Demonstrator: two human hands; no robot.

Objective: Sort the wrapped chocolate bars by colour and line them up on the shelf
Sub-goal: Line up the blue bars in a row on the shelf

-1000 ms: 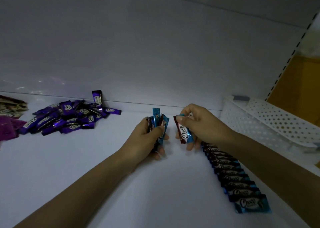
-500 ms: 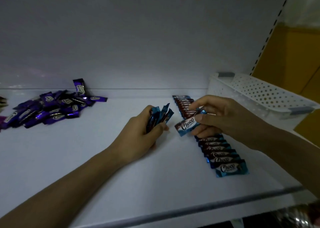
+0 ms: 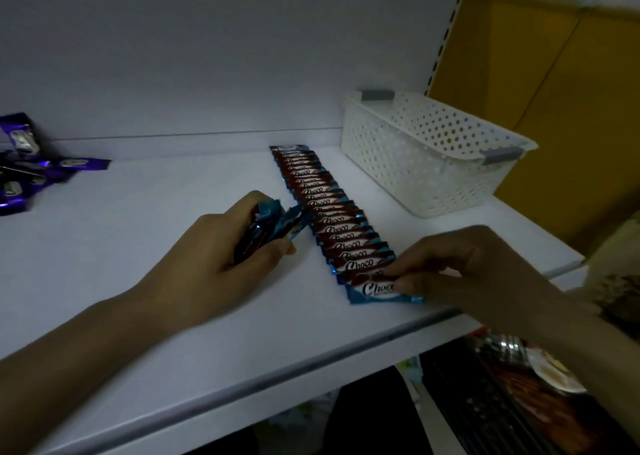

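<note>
On the shelf (image 3: 173, 299) the row of blue bars (image 3: 322, 205) ran front to back, each lying crosswise. The right hand (image 3: 460, 267), nearer, pinched the front bar (image 3: 374, 290) in its fingers (image 3: 412, 281); the left hand (image 3: 221, 260) gripped a spare bundle (image 3: 273, 222) beside the row.

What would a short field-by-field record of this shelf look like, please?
Left hand: holds a bunch of blue bars
Right hand: pinches the front blue bar at the row's near end
Blue row: overlapping bars, running back to front on the shelf
Purple bars: loose pile, far left
Basket: white, perforated, right of the row
</note>
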